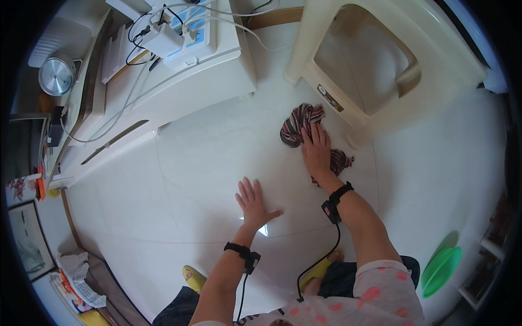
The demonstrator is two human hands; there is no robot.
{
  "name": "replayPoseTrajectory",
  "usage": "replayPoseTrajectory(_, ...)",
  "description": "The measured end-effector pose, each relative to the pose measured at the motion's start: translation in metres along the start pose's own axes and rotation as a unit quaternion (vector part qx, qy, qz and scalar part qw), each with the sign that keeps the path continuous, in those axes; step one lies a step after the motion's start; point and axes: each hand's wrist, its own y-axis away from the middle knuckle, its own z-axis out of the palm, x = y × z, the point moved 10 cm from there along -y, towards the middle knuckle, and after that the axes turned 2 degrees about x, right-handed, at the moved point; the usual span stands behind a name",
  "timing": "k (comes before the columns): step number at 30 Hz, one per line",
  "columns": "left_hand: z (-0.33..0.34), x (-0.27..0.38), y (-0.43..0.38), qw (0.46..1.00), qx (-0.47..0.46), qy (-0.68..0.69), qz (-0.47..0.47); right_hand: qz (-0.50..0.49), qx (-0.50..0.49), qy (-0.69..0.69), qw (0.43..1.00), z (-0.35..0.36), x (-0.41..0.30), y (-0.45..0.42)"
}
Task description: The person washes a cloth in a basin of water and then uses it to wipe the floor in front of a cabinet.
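My right hand (317, 151) lies flat on a crumpled striped cloth (299, 122), pressing it against the glossy white tiled floor (204, 155). Folds of dark, red and white stripes show past the fingertips, and more cloth sticks out by the wrist. To the lower left, my left hand (253, 204) has its fingers spread and holds nothing; it is over or on the floor, and contact cannot be told for certain. Both wrists wear black straps with small boxes and cables.
A cream plastic stool (355, 110) stands just beyond the cloth at upper right. At upper left is a white cabinet (195, 85) bearing a power strip (191, 36) and cables. A green plastic basin (441, 272) lies at lower right. Yellow slippers (194, 278) are on my feet.
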Motion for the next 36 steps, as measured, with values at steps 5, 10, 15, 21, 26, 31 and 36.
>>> replayPoseTrajectory(5, 0.012, -0.007, -0.003, 1.000, -0.023, -0.018, -0.011, -0.017, -0.032, -0.028, 0.999, 0.002, -0.003, -0.002)
replayPoseTrajectory(10, 0.017, -0.016, -0.003, 1.000, -0.021, -0.014, -0.014, -0.105, -0.063, -0.050, 0.991, 0.009, -0.019, -0.009)
replayPoseTrajectory(15, 0.013, -0.016, -0.004, 0.999, -0.024, -0.018, -0.019, -0.152, -0.039, -0.083, 0.984, 0.014, -0.032, -0.056)
replayPoseTrajectory(21, 0.009, -0.019, -0.004, 0.999, -0.019, -0.009, -0.024, -0.135, -0.049, -0.101, 0.984, 0.017, -0.033, -0.065)
replayPoseTrajectory(26, 0.010, -0.012, -0.004, 0.999, -0.020, 0.012, -0.026, -0.143, -0.094, -0.073, 0.983, 0.005, -0.007, 0.002)
replayPoseTrajectory(31, 0.008, -0.015, -0.001, 1.000, 0.013, 0.012, -0.002, -0.166, -0.041, -0.062, 0.983, 0.016, -0.040, -0.049)
replayPoseTrajectory(36, 0.012, -0.008, -0.004, 1.000, 0.020, -0.004, 0.015, -0.122, 0.054, -0.060, 0.989, 0.025, -0.052, -0.115)
